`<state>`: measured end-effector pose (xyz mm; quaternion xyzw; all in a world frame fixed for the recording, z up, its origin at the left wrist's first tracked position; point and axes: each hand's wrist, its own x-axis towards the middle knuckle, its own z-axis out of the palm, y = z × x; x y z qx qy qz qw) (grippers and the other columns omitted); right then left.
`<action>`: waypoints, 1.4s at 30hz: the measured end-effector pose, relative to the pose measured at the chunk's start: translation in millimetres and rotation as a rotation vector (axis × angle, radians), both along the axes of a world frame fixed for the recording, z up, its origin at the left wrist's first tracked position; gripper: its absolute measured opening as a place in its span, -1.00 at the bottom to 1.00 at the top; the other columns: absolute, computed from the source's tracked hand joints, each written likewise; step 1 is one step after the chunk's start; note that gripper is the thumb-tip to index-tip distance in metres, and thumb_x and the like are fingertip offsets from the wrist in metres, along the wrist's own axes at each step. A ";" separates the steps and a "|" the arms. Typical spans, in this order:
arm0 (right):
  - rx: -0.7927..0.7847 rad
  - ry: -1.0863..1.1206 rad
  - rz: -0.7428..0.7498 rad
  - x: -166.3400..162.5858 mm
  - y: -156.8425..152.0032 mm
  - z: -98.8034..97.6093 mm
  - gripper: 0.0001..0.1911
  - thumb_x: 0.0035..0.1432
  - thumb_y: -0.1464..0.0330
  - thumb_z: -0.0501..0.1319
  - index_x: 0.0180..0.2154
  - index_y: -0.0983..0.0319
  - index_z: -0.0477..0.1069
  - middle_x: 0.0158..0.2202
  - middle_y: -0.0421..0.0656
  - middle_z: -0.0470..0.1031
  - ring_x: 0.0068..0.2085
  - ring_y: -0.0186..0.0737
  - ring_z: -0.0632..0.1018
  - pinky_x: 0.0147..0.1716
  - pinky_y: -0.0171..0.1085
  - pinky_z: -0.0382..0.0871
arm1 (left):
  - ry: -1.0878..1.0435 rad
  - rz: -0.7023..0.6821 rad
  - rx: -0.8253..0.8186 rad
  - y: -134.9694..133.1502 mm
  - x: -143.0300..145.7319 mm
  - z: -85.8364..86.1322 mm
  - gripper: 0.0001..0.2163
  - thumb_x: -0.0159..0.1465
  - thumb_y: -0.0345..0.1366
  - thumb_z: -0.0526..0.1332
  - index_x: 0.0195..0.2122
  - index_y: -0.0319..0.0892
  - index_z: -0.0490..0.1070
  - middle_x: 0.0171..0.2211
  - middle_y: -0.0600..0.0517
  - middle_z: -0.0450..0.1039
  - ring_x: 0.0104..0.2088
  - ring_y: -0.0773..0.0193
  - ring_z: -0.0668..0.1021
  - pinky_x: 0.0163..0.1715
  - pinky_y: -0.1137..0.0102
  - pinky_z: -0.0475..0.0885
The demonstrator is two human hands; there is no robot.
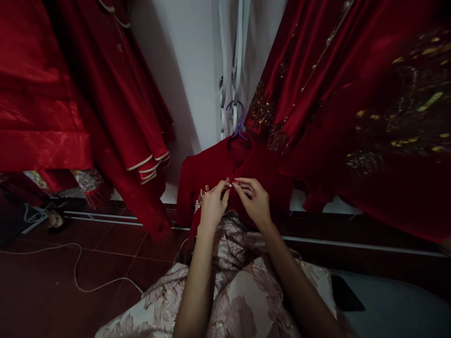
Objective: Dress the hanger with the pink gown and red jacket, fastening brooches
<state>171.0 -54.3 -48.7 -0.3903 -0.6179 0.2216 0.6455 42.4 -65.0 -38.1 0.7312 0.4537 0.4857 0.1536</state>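
While L hand [213, 203] & R hand [256, 203] are pinching shiny trim [230, 184] on the red jacket [207, 165], fingertips nearly meeting, a slack pinch or hard tug is prob. risking slipped trim or snagged fabric. Jacket's looking dark, matte, w/ sparkly beadwork [201, 197] beside L hand, & it's hanging from a purple hanger [240, 126].

A red jacket [207, 166] is being carried by a purple hanger [239, 128], a pale cable [75, 272] by the tiled floor [114, 241].
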 end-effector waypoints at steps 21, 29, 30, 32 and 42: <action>0.003 0.026 0.067 4.1 -3.7 2.9 -0.70 0.03 0.27 0.25 -0.13 0.11 0.49 -0.18 -0.15 0.40 -0.21 -0.28 0.51 -0.19 -0.27 0.53 | 0.047 0.024 0.065 -7.1 1.4 5.5 -0.87 0.24 -0.30 0.07 -0.21 -0.11 0.34 -0.25 0.00 0.47 -0.25 0.28 0.52 -0.20 0.40 0.40; 0.020 0.055 0.062 3.1 -0.4 -2.6 -0.67 0.04 0.28 0.25 -0.10 0.13 0.48 -0.17 -0.15 0.37 -0.19 -0.30 0.50 -0.17 -0.28 0.52 | 0.139 0.034 0.090 -6.2 3.5 7.1 -0.87 0.27 -0.30 0.04 -0.21 -0.15 0.32 -0.26 -0.01 0.44 -0.27 0.29 0.51 -0.24 0.43 0.38; 0.021 0.055 0.066 3.3 -0.1 -2.9 -0.67 0.04 0.28 0.25 -0.10 0.13 0.47 -0.16 -0.15 0.37 -0.19 -0.30 0.50 -0.17 -0.28 0.52 | 0.147 0.039 0.093 -5.8 3.6 7.0 -0.87 0.27 -0.30 0.04 -0.21 -0.15 0.32 -0.27 -0.01 0.44 -0.28 0.29 0.51 -0.25 0.43 0.37; 0.019 0.055 0.076 3.8 0.5 -3.4 -0.67 0.05 0.29 0.24 -0.09 0.13 0.47 -0.16 -0.15 0.37 -0.18 -0.29 0.50 -0.17 -0.27 0.52 | 0.164 0.046 0.101 -5.2 3.6 6.5 -0.87 0.28 -0.29 0.04 -0.21 -0.15 0.32 -0.27 -0.01 0.44 -0.29 0.29 0.51 -0.26 0.43 0.37; -0.017 0.086 0.140 7.4 5.4 -6.2 -0.65 0.03 0.28 0.25 -0.09 0.15 0.47 -0.11 -0.13 0.35 -0.17 -0.29 0.50 -0.15 -0.26 0.51 | 0.216 0.027 0.125 -3.4 4.4 5.1 -0.85 0.29 -0.32 0.01 -0.18 -0.15 0.31 -0.27 -0.02 0.43 -0.26 0.29 0.50 -0.24 0.44 0.35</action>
